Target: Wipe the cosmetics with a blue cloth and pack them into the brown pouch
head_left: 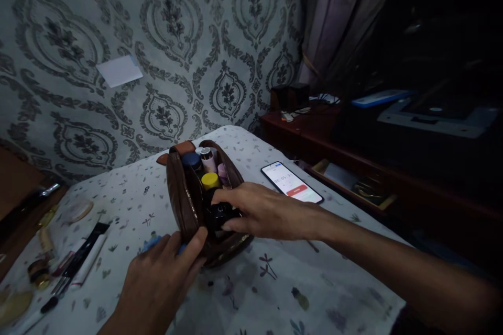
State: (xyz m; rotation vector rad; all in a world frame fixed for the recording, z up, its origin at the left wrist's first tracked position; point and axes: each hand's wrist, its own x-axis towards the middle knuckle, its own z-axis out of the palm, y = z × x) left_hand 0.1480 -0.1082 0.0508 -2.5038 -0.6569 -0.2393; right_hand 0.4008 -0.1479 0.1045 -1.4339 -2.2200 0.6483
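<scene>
A brown zippered toiletry bag (178,193) sits open on the patterned bedspread (271,282). My left hand (161,272) pinches the near left edge of the bag, thumb along the zipper. Inside the bag's near end, my right hand (255,209) has its thumb and fingers around a glossy black item (220,214), whose kind I cannot make out. Standing in the bag beyond it are a yellow lid (210,181), a dark blue lid (191,160), a silver-capped pink bottle (207,158) and a pinkish container (222,172).
To the right of the bag lies a phone (292,183) with a running timer. Makeup brushes (74,256), a white tube (89,260) and a round compact (78,210) lie at the left. A red desk (298,125) with a partly pulled-out drawer (349,183) borders the right side.
</scene>
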